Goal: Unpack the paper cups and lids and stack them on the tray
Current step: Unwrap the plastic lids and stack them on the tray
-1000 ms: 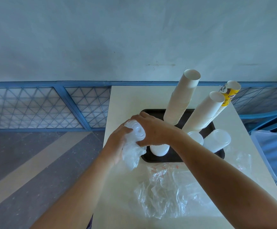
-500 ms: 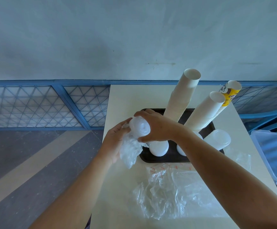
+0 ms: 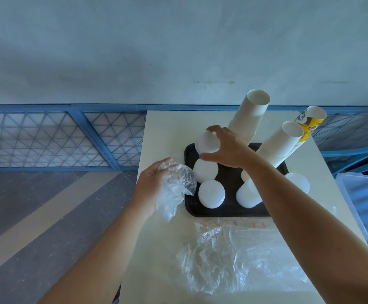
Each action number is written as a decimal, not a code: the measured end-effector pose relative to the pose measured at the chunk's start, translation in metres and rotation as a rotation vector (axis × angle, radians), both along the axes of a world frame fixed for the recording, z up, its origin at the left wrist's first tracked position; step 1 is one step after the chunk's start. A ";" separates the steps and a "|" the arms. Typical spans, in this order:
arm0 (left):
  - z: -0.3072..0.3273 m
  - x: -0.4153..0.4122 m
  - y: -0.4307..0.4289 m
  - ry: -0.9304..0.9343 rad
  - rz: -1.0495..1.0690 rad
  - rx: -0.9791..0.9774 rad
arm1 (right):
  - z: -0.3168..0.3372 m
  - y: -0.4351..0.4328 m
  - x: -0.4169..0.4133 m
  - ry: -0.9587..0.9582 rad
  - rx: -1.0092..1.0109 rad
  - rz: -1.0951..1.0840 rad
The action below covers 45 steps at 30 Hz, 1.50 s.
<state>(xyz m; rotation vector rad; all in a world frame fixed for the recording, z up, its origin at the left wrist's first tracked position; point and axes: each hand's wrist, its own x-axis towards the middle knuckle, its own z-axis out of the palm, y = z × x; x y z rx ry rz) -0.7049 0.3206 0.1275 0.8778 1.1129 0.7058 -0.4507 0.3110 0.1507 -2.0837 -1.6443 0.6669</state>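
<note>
My right hand (image 3: 227,148) grips a stack of translucent white lids (image 3: 207,142) above the far left corner of the black tray (image 3: 229,207). Beside the tray's left edge my left hand (image 3: 151,185) holds an empty clear plastic bag (image 3: 175,189). On the tray lie two more lid stacks (image 3: 211,193) and another (image 3: 247,196) partly behind my right forearm. Tall stacks of white paper cups (image 3: 251,117) (image 3: 279,145) lean at the tray's far side, with a yellow printed cup stack (image 3: 310,123) behind them.
Crumpled clear plastic wrap (image 3: 233,255) lies on the white table (image 3: 167,128) in front of the tray. A lid stack (image 3: 298,182) sits at the tray's right edge. A clear plastic box (image 3: 363,205) stands at the right. A blue mesh railing (image 3: 58,139) runs on the left.
My right hand has drawn the lid stack out of the bag and carried it up and right over the tray. The left hand keeps the emptied bag and has dropped slightly.
</note>
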 end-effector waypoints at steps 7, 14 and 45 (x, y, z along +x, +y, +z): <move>-0.011 0.002 0.004 0.040 0.032 -0.014 | -0.047 0.015 0.007 -0.232 -0.195 0.043; -0.021 0.005 0.010 0.086 0.015 -0.050 | -0.087 0.025 -0.003 -0.419 -0.405 0.153; 0.013 0.003 -0.010 0.107 -0.126 0.103 | -0.004 -0.043 -0.052 0.242 -0.005 0.009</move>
